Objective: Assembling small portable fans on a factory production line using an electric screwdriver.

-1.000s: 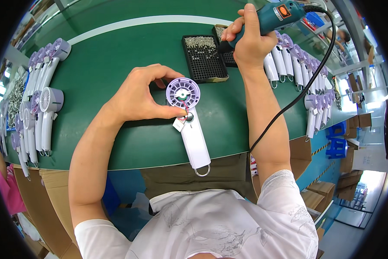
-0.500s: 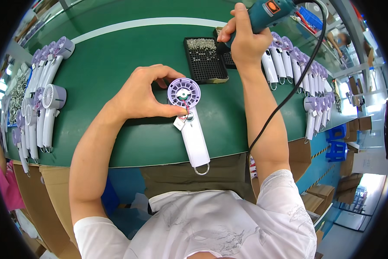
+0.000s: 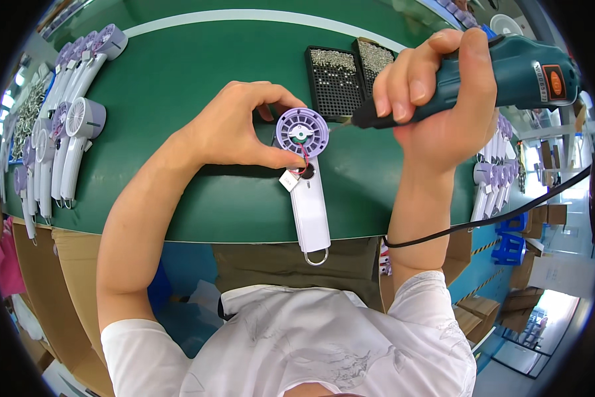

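In my left hand [image 3: 244,132] is a white and purple handheld fan [image 3: 310,208], gripped by thumb and fingers at its round head. The fan's head faces up with its inner hub and thin red wires showing, and a small white tag hangs by my thumb. Its handle points toward me and ends in a metal loop past the table edge. My right hand [image 3: 443,99] is wrapped round a teal electric screwdriver [image 3: 522,73], tilted with its dark nose toward the fan head. The thin bit ends close to the head's right side; whether it touches, I cannot tell.
Two black trays of small screws, one [image 3: 334,86] left of the other [image 3: 375,58], lie beyond the fan on the green table [image 3: 198,59]. Rows of fans [image 3: 72,126] line the left, more [image 3: 493,175] the right. A black cord [image 3: 489,228] passes my right forearm.
My right hand has brought the screwdriver from the screw trays nearer to me, turning its nose toward the fan head. The view has shifted slightly; my left hand keeps its hold on the fan.
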Available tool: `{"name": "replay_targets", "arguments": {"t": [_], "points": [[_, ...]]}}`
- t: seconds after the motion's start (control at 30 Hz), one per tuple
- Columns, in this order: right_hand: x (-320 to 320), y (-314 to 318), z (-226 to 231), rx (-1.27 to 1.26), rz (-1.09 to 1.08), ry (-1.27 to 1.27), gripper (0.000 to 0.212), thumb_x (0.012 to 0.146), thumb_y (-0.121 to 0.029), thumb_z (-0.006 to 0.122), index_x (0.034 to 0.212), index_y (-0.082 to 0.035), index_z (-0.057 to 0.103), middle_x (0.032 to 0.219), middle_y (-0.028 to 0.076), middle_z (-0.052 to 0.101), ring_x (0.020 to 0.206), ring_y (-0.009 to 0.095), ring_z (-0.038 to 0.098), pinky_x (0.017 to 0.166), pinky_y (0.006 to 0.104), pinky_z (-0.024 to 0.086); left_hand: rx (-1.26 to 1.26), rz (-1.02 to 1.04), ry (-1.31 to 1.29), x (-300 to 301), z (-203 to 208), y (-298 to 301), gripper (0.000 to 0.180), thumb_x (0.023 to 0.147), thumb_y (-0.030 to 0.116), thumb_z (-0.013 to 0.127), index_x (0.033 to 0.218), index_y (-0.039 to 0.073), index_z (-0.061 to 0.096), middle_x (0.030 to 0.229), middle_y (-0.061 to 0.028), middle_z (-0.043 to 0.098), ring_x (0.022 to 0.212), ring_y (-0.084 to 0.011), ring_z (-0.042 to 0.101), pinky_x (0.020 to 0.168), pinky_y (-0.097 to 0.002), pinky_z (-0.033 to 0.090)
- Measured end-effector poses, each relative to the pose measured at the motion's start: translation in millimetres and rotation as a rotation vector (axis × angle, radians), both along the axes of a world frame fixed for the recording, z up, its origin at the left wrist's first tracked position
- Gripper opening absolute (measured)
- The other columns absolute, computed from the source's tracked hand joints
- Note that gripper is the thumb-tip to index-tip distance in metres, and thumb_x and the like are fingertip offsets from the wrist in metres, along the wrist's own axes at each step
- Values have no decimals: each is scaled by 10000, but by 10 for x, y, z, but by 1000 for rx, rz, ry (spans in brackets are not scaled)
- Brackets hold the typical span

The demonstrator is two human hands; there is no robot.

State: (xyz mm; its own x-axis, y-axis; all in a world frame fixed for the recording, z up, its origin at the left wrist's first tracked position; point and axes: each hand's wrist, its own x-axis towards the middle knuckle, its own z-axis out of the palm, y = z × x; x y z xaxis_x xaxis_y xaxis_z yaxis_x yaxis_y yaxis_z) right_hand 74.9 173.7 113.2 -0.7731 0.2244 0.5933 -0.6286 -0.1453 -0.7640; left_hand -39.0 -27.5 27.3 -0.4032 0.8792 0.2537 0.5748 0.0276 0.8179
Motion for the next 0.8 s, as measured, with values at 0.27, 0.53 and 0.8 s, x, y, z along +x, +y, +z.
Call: {"name": "replay_targets", "arguments": {"t": [0.27,0.53,0.8], "points": [[43,-64,-45,85,70,0,355,1081,-305,419,1091,-20,631,587,39,489,415,156,428,414,339,426,3,-8,-39,5,-13,16,601,611,248,950,1129,30,737,985,-73,746,873,-185,673,833,-309,523],[-39,-313,-82,28,-84,0,154,975,-33,639,836,35,636,542,42,589,415,119,541,457,299,461,6,15,-54,2,4,-36,597,605,238,960,1115,26,735,985,-85,740,879,-186,664,840,-315,526],[-40,-291,-252,106,135,-116,154,1039,-87,485,905,-12,495,574,59,487,413,143,445,405,302,423,50,12,-24,0,-54,-26,619,605,392,968,1050,20,752,937,-118,753,844,-226,717,797,-338,575]]}}
